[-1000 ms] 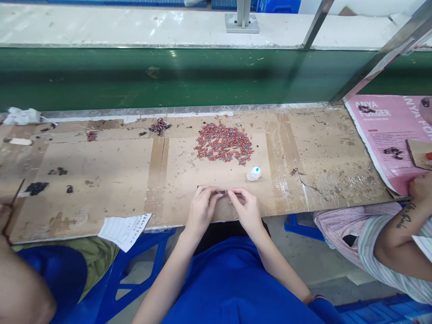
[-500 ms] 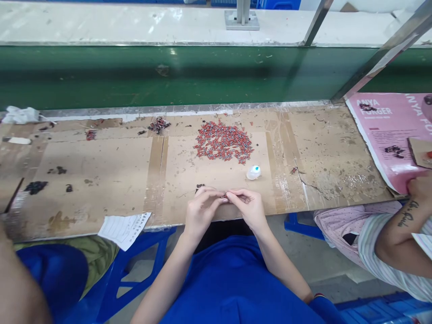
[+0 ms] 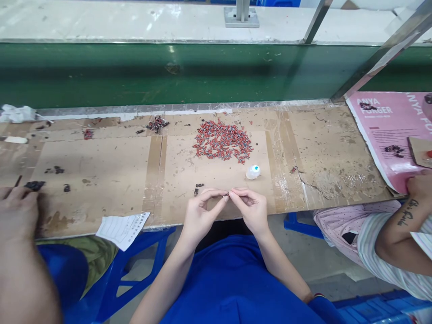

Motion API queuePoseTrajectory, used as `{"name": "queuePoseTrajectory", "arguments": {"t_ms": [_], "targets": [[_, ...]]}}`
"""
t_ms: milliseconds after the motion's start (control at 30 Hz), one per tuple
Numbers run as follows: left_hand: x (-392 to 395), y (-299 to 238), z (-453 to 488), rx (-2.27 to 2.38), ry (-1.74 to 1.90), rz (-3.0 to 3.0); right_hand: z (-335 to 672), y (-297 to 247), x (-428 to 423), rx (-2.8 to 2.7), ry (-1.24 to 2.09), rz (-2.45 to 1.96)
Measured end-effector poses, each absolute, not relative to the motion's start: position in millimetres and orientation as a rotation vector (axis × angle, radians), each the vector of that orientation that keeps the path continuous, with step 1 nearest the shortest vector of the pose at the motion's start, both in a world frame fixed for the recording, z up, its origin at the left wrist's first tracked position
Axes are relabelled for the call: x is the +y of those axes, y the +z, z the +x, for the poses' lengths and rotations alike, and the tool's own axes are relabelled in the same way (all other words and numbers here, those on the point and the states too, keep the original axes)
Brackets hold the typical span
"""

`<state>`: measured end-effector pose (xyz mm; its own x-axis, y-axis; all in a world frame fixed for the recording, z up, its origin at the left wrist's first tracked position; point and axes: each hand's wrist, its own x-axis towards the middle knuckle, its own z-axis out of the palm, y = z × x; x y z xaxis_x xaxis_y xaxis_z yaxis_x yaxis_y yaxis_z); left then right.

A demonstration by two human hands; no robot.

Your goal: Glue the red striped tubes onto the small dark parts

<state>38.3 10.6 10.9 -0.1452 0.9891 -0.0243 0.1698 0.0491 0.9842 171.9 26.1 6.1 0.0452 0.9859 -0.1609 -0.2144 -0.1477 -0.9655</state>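
Note:
My left hand [image 3: 204, 210] and my right hand [image 3: 249, 210] meet fingertip to fingertip over the near edge of the cardboard-covered table [image 3: 189, 157]. Each is closed in a pinch. Between the fingertips is a tiny dark piece, mostly hidden and too small to name. Just beyond my left hand lie a few small black parts [image 3: 199, 185]. Farther off spreads a pile of small red-and-silver pieces [image 3: 222, 141]. A small translucent bottle with a blue tip [image 3: 253, 172] stands beyond my right hand.
Co-workers' hands rest at the left [image 3: 18, 209] and the right [image 3: 420, 186]. A paper slip [image 3: 123, 228] overhangs the near edge. Black-and-red parts [image 3: 157, 123] lie at the back left, and a pink poster [image 3: 388, 135] covers the right. A green wall [image 3: 151, 76] runs behind.
My hands have shifted slightly, still pinched together, uncovering more of the black parts beside my left hand. The left co-worker's hand has come into view on the table.

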Motion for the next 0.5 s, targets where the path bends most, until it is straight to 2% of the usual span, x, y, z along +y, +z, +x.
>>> {"name": "queuePoseTrajectory", "arguments": {"t_ms": [367, 500], "targets": [[9.4, 18.2, 42.6, 1.43, 1.146, 1.15, 183.9, -0.6, 31.5, -0.824, 1.606, -1.166], [10.3, 16.1, 45.6, 1.396, 1.129, 1.099, 183.8, -2.5, 30.1, -0.859, 1.59, -1.168]]}}
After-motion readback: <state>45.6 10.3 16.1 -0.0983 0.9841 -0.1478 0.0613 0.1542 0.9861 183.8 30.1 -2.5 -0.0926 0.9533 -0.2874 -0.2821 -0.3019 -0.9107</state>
